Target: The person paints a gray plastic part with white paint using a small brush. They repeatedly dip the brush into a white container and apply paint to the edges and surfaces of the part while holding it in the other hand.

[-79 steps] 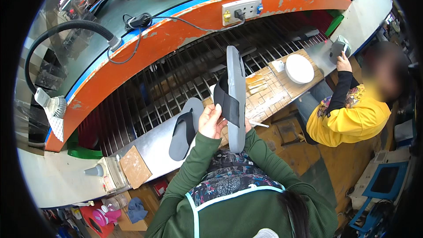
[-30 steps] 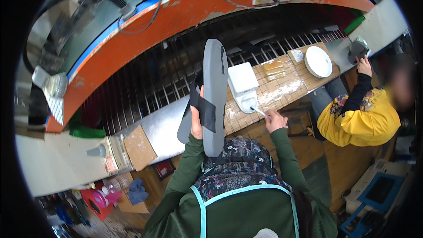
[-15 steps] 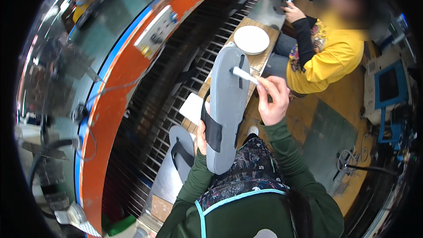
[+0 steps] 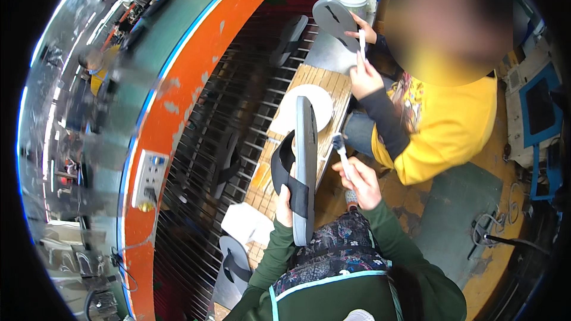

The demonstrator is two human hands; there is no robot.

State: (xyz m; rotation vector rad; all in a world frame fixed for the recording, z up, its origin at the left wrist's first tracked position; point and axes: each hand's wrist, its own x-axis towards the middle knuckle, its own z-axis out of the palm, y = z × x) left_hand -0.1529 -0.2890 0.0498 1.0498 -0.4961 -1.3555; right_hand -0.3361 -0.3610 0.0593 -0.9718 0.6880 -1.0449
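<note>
My left hand (image 4: pixel 285 207) grips a grey sandal (image 4: pixel 307 184) with black straps near its strapped part. The sandal is upright and turned nearly edge-on, its straps facing left and its underside right. In my right hand (image 4: pixel 364 183) is a small brush (image 4: pixel 343 153) with a white handle and dark bristles, pinched between the fingers. The bristles stand just right of the sole, apart from it. Behind the sandal a round white dish (image 4: pixel 321 104) rests on a wooden slatted board (image 4: pixel 324 76).
A person in a yellow top (image 4: pixel 446 125) works at the right with another grey sole (image 4: pixel 333 21) and brush. Sandals lie on the metal rollers (image 4: pixel 202 154) at left, beside an orange rail (image 4: pixel 169 104). Near my left forearm are a white block (image 4: pixel 245 223) and a grey sandal (image 4: pixel 235 264).
The sandal has turned from its broad underside to nearly edge-on. My right hand has drawn the brush off the sole and lowered it. The view has shifted, and the co-worker has raised their sole.
</note>
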